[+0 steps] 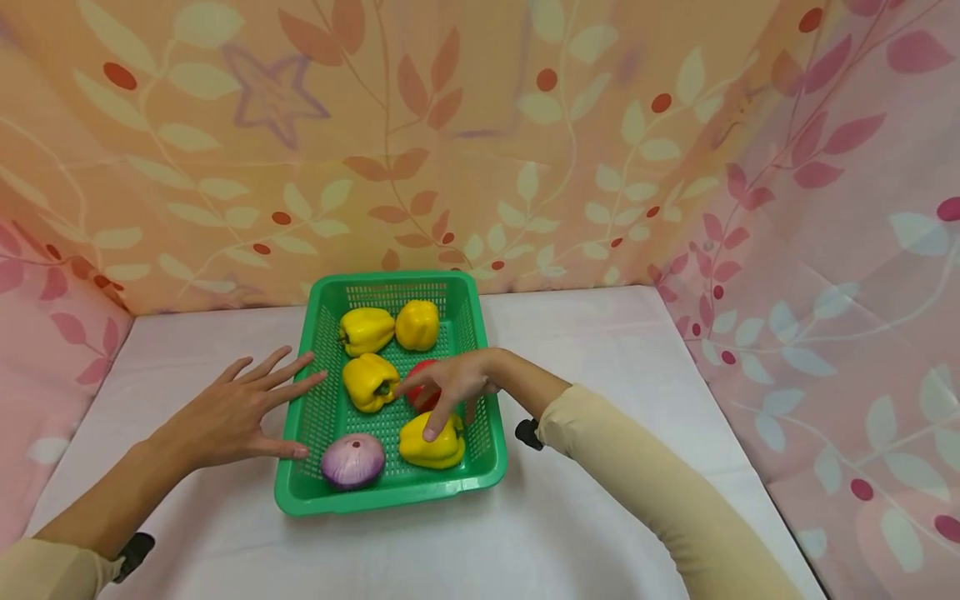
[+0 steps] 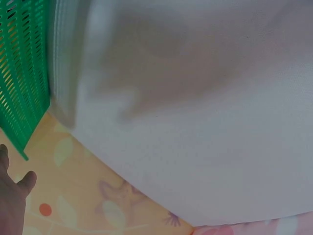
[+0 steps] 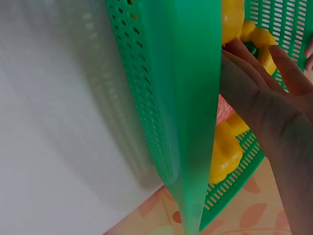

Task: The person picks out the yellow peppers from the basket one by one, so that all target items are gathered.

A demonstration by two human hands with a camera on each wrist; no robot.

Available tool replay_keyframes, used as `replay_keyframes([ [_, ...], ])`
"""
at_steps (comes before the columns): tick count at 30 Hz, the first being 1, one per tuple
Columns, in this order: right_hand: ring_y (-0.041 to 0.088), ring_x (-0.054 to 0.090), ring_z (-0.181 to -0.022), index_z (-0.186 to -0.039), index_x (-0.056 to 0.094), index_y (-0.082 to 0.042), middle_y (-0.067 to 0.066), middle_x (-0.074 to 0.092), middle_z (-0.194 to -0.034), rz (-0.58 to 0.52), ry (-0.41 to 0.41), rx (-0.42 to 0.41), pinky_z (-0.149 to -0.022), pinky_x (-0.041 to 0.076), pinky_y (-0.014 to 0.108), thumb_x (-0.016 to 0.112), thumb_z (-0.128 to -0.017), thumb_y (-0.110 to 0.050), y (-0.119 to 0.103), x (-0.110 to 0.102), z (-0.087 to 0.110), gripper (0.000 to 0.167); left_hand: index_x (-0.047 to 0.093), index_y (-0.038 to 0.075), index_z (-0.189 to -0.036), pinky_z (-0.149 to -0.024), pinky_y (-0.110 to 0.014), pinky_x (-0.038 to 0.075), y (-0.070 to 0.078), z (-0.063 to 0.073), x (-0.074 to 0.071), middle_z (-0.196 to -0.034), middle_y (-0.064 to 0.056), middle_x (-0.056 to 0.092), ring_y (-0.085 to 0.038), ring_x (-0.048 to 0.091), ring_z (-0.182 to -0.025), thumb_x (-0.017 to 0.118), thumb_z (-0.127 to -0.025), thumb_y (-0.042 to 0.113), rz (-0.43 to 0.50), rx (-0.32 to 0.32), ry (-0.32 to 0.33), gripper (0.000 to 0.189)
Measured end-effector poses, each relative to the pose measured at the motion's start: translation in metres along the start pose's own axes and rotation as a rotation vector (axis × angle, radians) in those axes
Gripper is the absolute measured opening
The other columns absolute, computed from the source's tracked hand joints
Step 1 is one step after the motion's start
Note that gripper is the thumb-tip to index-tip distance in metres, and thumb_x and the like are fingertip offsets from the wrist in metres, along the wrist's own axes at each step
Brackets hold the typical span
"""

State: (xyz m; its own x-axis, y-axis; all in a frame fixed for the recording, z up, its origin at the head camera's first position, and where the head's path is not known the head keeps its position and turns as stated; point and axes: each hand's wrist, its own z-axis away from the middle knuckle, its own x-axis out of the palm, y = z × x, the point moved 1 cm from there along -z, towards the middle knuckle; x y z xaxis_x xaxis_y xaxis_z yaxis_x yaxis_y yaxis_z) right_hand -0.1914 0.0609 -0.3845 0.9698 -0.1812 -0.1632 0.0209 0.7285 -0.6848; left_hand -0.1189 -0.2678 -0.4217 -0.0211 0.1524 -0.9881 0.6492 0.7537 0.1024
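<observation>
A green plastic basket (image 1: 382,502) with perforated walls holds several yellow bell peppers (image 1: 367,332), a purple onion (image 1: 352,461) and a round red item (image 1: 417,372) that is partly hidden. My right hand (image 1: 463,377) is inside the basket's right side, over the red item. Its fingers are spread, with the thumb over the front right yellow pepper (image 1: 433,450) and fingertips near the middle left pepper (image 1: 366,385); contact is unclear. Beside the left rim, my left hand (image 1: 232,412) hovers with its fingers spread and holds nothing.
The basket stands on a table with a white cover (image 1: 585,350). Behind it hangs an orange floral curtain (image 1: 480,150), and a pink floral curtain (image 1: 847,250) closes the right side. A dark wrist device (image 1: 528,433) is on the right forearm.
</observation>
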Motion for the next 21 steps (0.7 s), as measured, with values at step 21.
replay_keyframes([
  [21, 0.023, 0.043, -0.138, -0.154, 0.038, -0.024, 0.000, 0.047, -0.151, 0.222, -0.018, 0.169, -0.093, 0.051, 0.059, 0.076, -0.089, -0.022, -0.008, 0.004, -0.021, 0.076, 0.037, 0.029, -0.155, -0.101, -0.072, 0.031, -0.002, 0.001, 0.003, -0.160, -0.008, 0.034, -0.037, 0.024, -0.148, 0.069, -0.072, 0.075, 0.005, 0.002, 0.025, 0.100],
])
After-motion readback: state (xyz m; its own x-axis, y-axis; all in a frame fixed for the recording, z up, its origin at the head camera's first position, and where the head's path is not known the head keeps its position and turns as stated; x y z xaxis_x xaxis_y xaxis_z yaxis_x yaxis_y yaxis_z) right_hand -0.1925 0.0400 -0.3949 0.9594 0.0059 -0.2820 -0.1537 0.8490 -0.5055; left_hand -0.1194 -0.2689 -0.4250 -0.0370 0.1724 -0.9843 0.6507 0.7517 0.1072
